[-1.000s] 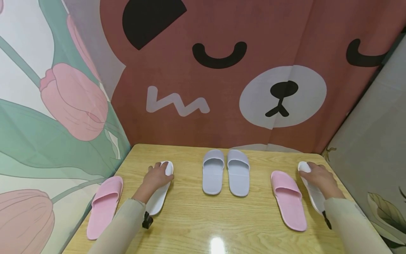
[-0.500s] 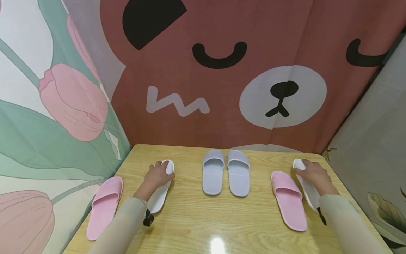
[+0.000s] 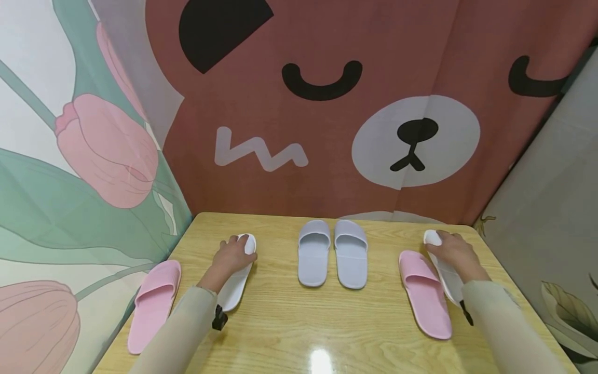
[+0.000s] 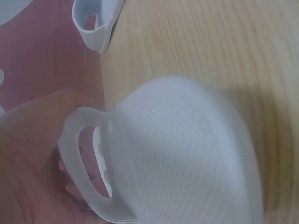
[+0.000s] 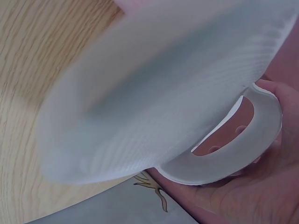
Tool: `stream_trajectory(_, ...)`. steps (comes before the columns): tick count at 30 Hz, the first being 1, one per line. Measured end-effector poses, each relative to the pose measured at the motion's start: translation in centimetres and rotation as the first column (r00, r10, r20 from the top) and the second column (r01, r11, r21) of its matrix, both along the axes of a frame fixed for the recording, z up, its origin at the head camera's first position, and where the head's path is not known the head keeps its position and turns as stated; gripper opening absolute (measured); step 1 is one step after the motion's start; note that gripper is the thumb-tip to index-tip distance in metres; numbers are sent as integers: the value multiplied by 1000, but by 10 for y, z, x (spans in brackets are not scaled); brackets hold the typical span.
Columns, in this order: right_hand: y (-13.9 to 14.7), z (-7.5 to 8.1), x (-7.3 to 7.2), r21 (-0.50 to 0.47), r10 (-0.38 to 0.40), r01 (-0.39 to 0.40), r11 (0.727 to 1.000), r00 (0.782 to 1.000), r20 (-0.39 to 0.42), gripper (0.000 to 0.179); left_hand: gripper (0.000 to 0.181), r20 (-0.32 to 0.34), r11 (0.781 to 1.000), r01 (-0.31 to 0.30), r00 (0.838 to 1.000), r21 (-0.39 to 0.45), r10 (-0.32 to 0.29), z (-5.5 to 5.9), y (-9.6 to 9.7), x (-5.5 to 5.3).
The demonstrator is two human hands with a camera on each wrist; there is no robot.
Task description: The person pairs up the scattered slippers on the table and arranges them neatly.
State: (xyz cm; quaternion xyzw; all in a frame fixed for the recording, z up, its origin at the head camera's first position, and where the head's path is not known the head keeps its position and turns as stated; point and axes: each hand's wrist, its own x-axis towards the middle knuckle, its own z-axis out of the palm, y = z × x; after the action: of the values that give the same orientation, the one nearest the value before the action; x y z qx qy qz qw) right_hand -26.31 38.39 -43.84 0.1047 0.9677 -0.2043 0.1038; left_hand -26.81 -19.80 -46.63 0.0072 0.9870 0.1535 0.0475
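Observation:
My left hand [image 3: 229, 258] grips a white slipper [image 3: 235, 288] over its strap at the left of the table, toe end pointing away. In the left wrist view its strap [image 4: 77, 149] lies against the palm, and its sole is near the wood. On the right side, my right hand [image 3: 455, 253] holds a matching white slipper [image 3: 451, 283] the same way, right beside a pink slipper [image 3: 427, 306] that it partly overlaps in the head view. The right wrist view shows that slipper's strap [image 5: 229, 158] across the palm, fingers partly hidden behind it.
Two pale grey-lavender slippers, a left one [image 3: 313, 265] and a right one [image 3: 351, 265], stand side by side at the back middle. Another pink slipper [image 3: 151, 317] lies near the table's left edge. Printed curtains [image 3: 261, 192] enclose the wooden table [image 3: 280, 327].
My right hand has moved left and slightly toward the back with its white slipper, closing the gap to the pink one. My left hand and slipper have shifted only slightly toward the back.

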Motion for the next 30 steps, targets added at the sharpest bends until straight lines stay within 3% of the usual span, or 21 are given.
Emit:
stream_trajectory(18,-13,2,-6,14,33,-33,999,999,-7,92,77,13,1000,-10,1000,16,10,-2,1,-5)
stream_trajectory(30,-20,2,-12,11,60,-60,998,998,-16,93,77,17,1000,-13,1000,10,13,3,2,-4)
